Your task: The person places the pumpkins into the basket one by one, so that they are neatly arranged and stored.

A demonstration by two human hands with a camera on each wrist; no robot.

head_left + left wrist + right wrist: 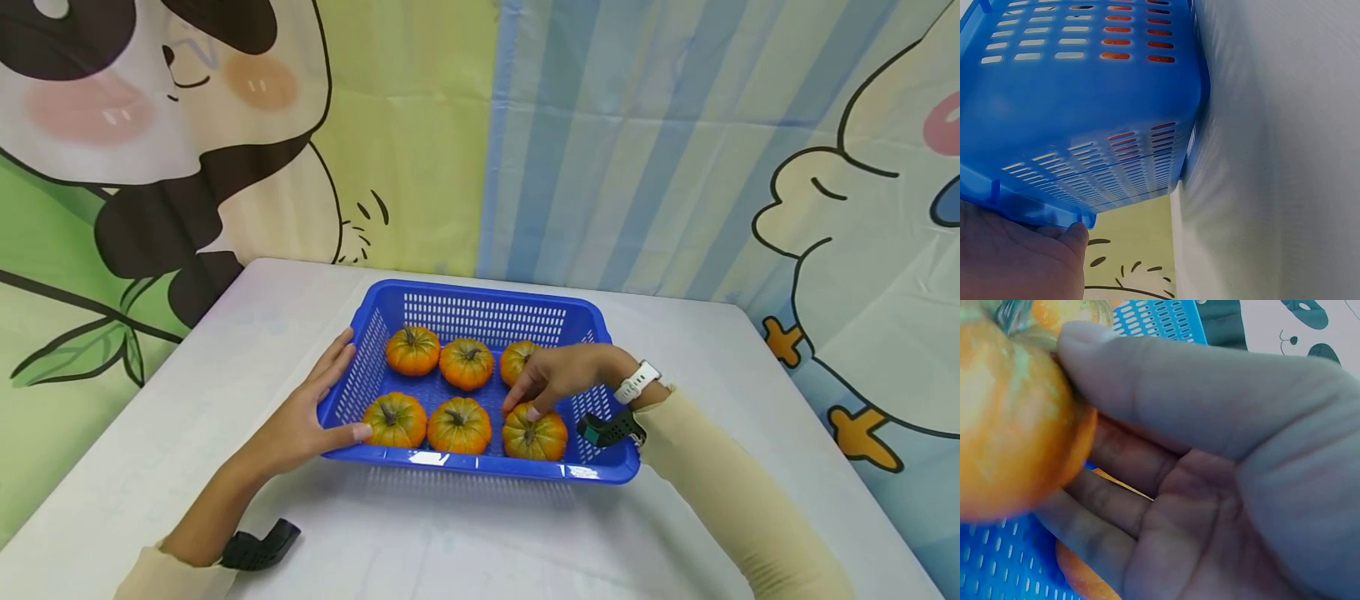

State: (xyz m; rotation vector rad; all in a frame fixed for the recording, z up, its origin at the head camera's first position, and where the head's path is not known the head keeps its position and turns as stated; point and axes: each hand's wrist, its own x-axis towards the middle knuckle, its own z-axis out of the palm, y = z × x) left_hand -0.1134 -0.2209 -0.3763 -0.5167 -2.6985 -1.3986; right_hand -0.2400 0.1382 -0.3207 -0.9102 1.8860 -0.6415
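Note:
A blue plastic basket (487,471) with slotted walls stands on the table. Inside it, several small orange pumpkins (459,425) with greenish tops sit in two rows. My left hand (300,421) holds the basket's front left corner, thumb over the front rim and fingers along the left rim. Over the right side of the basket, my right hand (558,375) pinches the front right pumpkin (535,435) near its stem. In the right wrist view the thumb lies on top of that pumpkin (1016,425) and the fingers reach round its side. A back-row pumpkin (516,358) is partly hidden behind this hand.
The white table (465,542) extends around the basket on all sides. Behind it hangs a cloth backdrop (420,150) printed with a panda and stripes. Black devices (258,546) are worn at both wrists, and a white watch (637,382) is on the right one.

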